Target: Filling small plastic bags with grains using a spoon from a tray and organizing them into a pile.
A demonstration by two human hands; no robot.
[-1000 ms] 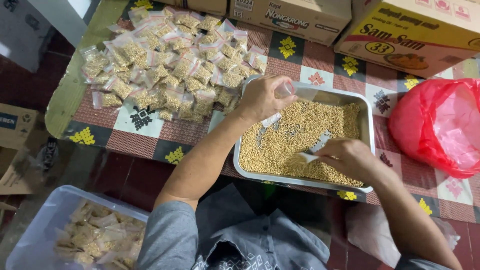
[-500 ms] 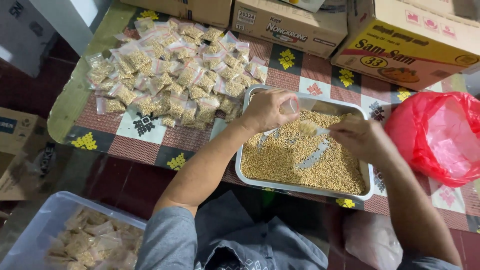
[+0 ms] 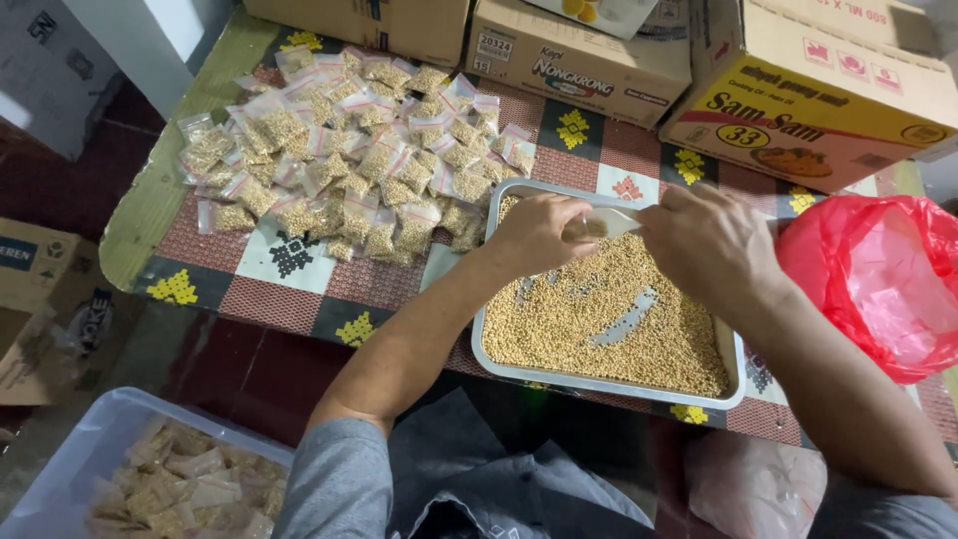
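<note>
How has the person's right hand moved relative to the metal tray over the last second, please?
Yes. The right hand rose from the grains near the metal tray's front edge to its far rim, meeting the left hand.

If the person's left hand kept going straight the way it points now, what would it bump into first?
The left hand points right, over the metal tray. It holds a small clear bag whose far end already meets the right hand, so that hand comes first, though depth is hard to judge.

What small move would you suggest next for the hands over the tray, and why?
Probably tip the grain into the small bag: the left hand holds it and the right hand meets it above the metal tray.
</note>
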